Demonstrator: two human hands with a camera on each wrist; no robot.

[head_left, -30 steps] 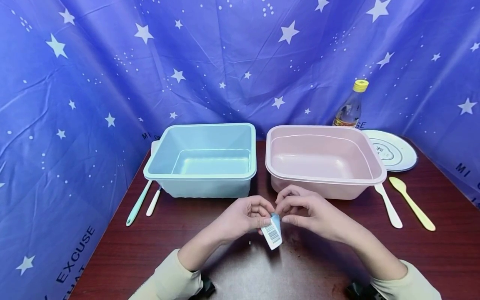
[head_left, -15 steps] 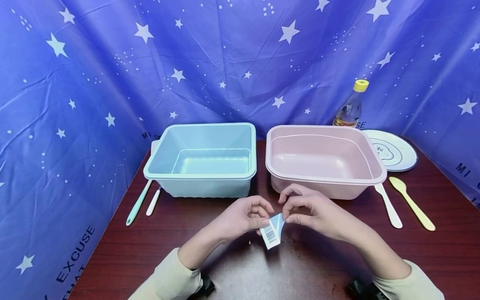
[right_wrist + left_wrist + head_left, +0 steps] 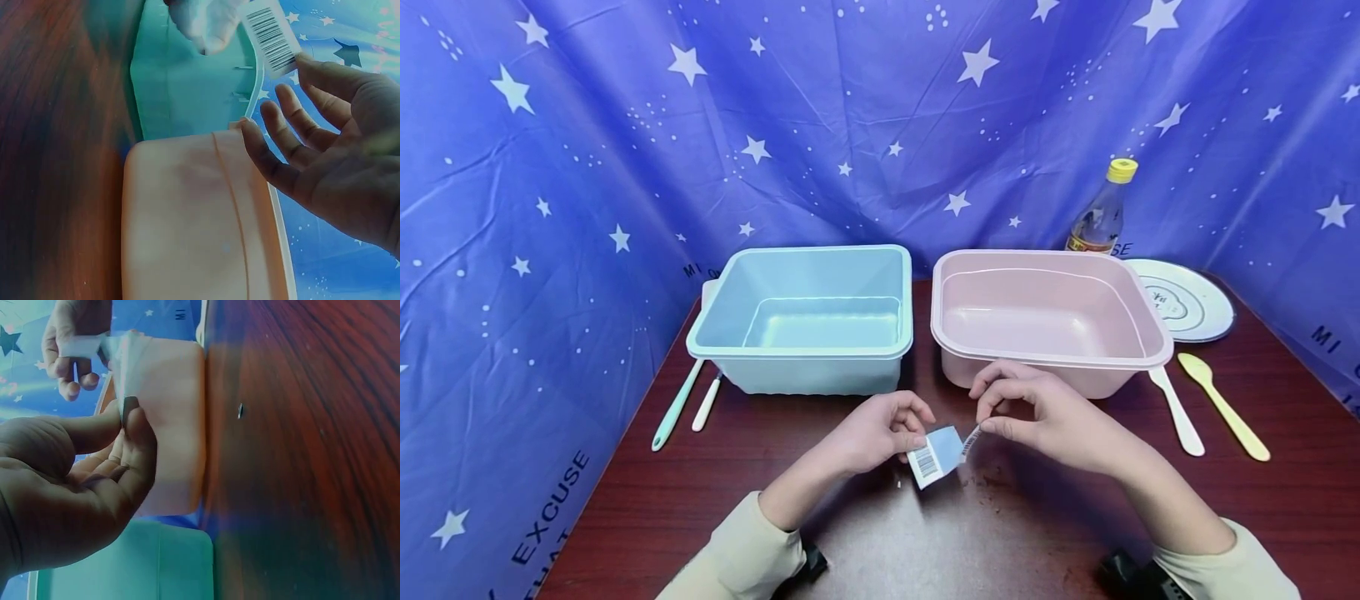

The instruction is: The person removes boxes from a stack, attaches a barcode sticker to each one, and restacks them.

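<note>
In front of the two basins, my left hand (image 3: 874, 435) pinches a small sheet of barcode stickers (image 3: 946, 450) between thumb and fingers. A barcode label on white shows at the sheet's left part, with bare pale-blue backing paper to its right. My right hand (image 3: 1054, 418) pinches a barcode sticker (image 3: 972, 442) by its end, lifted at the sheet's right edge. In the right wrist view the sticker (image 3: 270, 36) shows its printed bars near the thumb tip. The left wrist view shows the sheet (image 3: 128, 369) nearly edge-on, the sticker (image 3: 81, 346) stretching from it to the right hand.
A blue basin (image 3: 816, 375) and a pink basin (image 3: 1037, 377) stand behind the hands. Long-handled utensils (image 3: 679, 408) lie at left; a white handle (image 3: 1180, 417) and a yellow spoon (image 3: 1225, 408) lie at right. Behind are a plate (image 3: 1206, 304) and a yellow-capped bottle (image 3: 1101, 217).
My right hand has moved right and slightly up, drawing the sticker back from the backing paper, so more pale blue shows. My left hand has shifted slightly left with the sheet.
</note>
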